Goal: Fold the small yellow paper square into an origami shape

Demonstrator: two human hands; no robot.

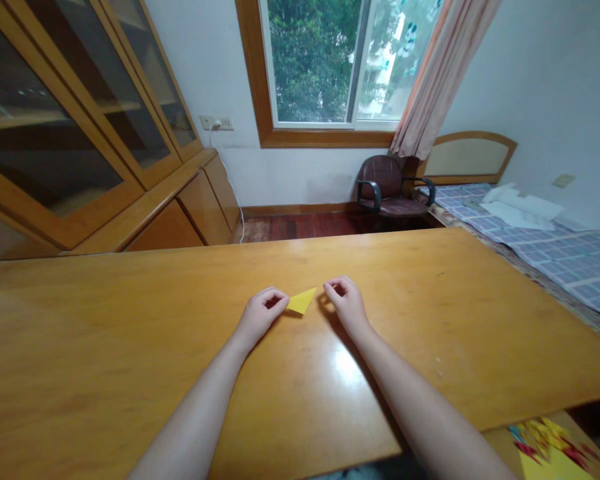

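Observation:
A small piece of folded yellow paper [302, 302] is held just above the wooden table, its pointed tip turned up and to the right. My left hand [263, 312] pinches its left corner between thumb and index finger. Just right of the tip, my right hand [347, 303] has its thumb and index finger brought together, with nothing visible in them and a small gap to the paper. The fingers behind are partly hidden in both hands.
The wide wooden table [130, 347] spans the front. At the lower right, yellow paper [555, 467] and several small coloured paper pieces [547, 437] lie on a lower surface. Beyond are an office chair [383, 183], a bed [555, 233], a window and a glass-doored cabinet [105, 113].

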